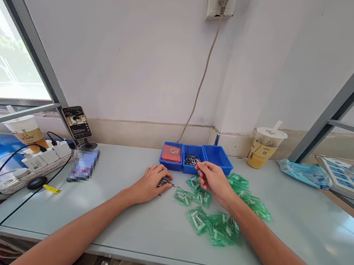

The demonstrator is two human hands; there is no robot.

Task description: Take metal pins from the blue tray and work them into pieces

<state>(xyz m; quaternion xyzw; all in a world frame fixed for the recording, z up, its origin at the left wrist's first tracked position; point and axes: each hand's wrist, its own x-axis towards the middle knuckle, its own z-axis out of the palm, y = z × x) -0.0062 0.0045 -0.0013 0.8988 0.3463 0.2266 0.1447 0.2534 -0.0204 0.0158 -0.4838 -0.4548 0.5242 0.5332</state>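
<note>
My left hand [151, 184] rests on the tabletop, its fingers curled over several small dark metal pieces [164, 182] that poke out beside the thumb. My right hand [213, 179] is in a pinch at the front of the blue bins; what its fingertips hold is too small to make out. Just behind those fingertips, the middle blue bin [188, 168] has a heap of small metal parts [192, 159] in it. Green plastic packets [197, 220] with silvery pieces inside lie below and around my right hand and forearm.
Red packets [171, 152] fill the left bin, beside a right-hand blue bin [216, 156]. A drink cup [263, 148] stands back right, near a blue-white plastic pack [305, 174]. At left are a phone on a stand [76, 123], a blurred phone [83, 165] and a power strip [35, 167] with cables.
</note>
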